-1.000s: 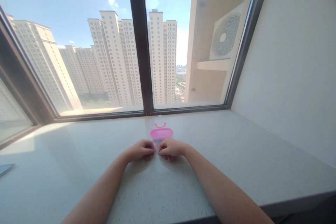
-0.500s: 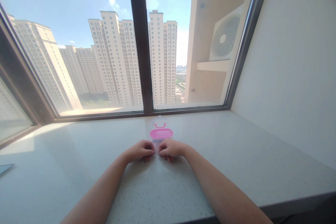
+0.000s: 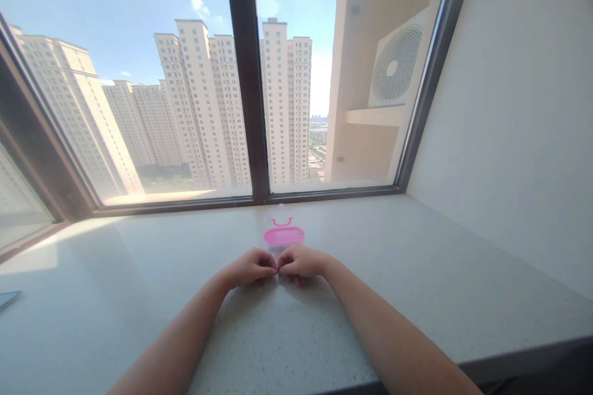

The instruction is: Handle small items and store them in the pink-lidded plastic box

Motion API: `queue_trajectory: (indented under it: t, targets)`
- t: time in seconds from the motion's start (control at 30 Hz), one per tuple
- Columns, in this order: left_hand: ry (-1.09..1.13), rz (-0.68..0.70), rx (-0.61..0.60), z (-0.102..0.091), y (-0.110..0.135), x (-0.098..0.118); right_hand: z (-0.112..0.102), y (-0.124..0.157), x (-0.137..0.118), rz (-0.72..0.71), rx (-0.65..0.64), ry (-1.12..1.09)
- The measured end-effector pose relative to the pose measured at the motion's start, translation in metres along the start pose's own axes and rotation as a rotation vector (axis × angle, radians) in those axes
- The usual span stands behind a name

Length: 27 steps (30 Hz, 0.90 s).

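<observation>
My left hand [image 3: 250, 266] and my right hand [image 3: 301, 262] rest knuckles-up on the pale speckled stone sill [image 3: 417, 271], fingertips pinched and touching each other at the middle. Something tiny sits between the fingertips; I cannot make out what it is. Just beyond the hands lies a small clear plastic case with a pink tray [image 3: 283, 235] and a pink clasp, its lid open toward the window.
A large window with a dark frame [image 3: 248, 92] rises behind the sill. A white wall [image 3: 509, 111] closes the right side. The corner of a flat grey object [image 3: 7, 300] shows at the left edge. The sill's front edge runs along the lower right.
The two hands have drawn closer, so their pinched fingertips now touch. The pink case has not moved.
</observation>
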<state>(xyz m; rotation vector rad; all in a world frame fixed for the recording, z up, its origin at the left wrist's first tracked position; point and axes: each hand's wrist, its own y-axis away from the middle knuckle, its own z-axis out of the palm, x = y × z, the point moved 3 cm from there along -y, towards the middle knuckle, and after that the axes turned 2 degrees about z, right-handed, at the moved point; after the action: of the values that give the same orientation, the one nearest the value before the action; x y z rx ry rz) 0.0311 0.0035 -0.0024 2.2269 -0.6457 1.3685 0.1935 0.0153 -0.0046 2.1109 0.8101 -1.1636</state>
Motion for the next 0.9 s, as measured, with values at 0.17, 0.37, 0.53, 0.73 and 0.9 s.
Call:
queue_trajectory:
  t: [0.17,0.37,0.53,0.73,0.9]
  targets:
    - [-0.002,0.011,0.012,0.0021,-0.0019,0.0,0.0005,-0.0002,-0.0007,0.011,0.006,0.0]
    - [-0.012,0.01,0.018,0.0028,-0.0018,0.0011,-0.0001,0.0011,-0.003,0.003,-0.005,0.015]
    - [-0.02,-0.019,0.037,0.0024,-0.001,0.0011,-0.0007,0.0017,-0.004,-0.001,-0.028,-0.043]
    - [-0.019,-0.009,0.025,0.0015,-0.0012,0.0,-0.001,0.0001,-0.0006,-0.012,-0.033,-0.072]
    - [-0.026,-0.022,0.02,0.0017,-0.0003,0.0021,-0.0013,-0.0015,0.0023,-0.023,-0.033,-0.073]
